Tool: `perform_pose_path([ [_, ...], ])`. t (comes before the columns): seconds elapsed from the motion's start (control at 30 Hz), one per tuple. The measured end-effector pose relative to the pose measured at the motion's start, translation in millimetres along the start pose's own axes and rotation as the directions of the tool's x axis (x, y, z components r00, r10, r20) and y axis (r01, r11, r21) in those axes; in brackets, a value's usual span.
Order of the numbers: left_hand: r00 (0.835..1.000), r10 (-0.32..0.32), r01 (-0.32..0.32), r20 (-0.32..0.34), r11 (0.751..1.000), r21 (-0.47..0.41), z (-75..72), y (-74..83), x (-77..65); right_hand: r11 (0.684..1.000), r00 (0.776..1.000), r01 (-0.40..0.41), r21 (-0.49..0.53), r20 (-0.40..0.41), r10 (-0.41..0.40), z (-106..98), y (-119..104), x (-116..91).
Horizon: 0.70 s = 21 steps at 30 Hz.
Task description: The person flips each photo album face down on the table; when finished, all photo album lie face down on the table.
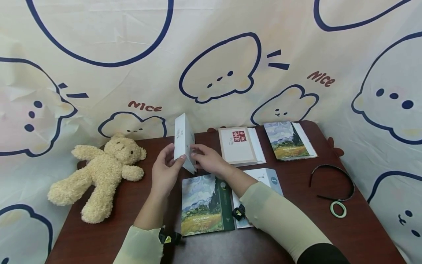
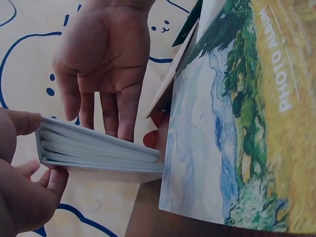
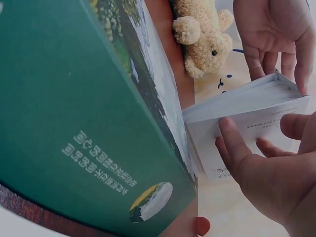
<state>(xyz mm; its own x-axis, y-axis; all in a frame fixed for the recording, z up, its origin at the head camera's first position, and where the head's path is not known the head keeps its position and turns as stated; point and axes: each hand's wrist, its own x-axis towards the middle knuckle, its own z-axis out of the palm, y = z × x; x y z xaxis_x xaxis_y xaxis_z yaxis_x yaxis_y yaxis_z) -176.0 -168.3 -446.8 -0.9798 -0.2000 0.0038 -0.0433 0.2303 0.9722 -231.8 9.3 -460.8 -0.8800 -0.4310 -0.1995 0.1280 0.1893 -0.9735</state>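
Observation:
A white photo album stands on edge near the back of the table, its covers slightly apart. Page edges show between the covers in the left wrist view. My left hand pinches the album along its spine side, thumb on one cover and fingers on the other. From the right, my right hand lays its extended fingertips against the facing cover. In front of both hands lies a photo album with a painted landscape and a green strip along its right side.
A plush bear lies at the left. To the right are a pale blue-white album under my right forearm, a beige album, another landscape album, a black headband and a green tape roll. A printed cloth backs the table.

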Motion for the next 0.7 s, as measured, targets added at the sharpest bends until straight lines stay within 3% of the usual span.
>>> perform_pose_path([
  [0.37, 0.999, 0.013, -0.011, 0.032, 0.999, -0.041, 5.3, -2.1, 0.7, 0.996, 1.0, -0.007, 0.092, 0.028, 0.004, -5.8, -1.5, -1.9],
  [0.7, 0.997, -0.009, 0.01, 0.074, 1.0, -0.006, 11.9, -3.9, -1.0, 0.987, 1.0, 0.015, 0.161, 0.022, -0.019, -14.1, -4.3, -7.3],
])
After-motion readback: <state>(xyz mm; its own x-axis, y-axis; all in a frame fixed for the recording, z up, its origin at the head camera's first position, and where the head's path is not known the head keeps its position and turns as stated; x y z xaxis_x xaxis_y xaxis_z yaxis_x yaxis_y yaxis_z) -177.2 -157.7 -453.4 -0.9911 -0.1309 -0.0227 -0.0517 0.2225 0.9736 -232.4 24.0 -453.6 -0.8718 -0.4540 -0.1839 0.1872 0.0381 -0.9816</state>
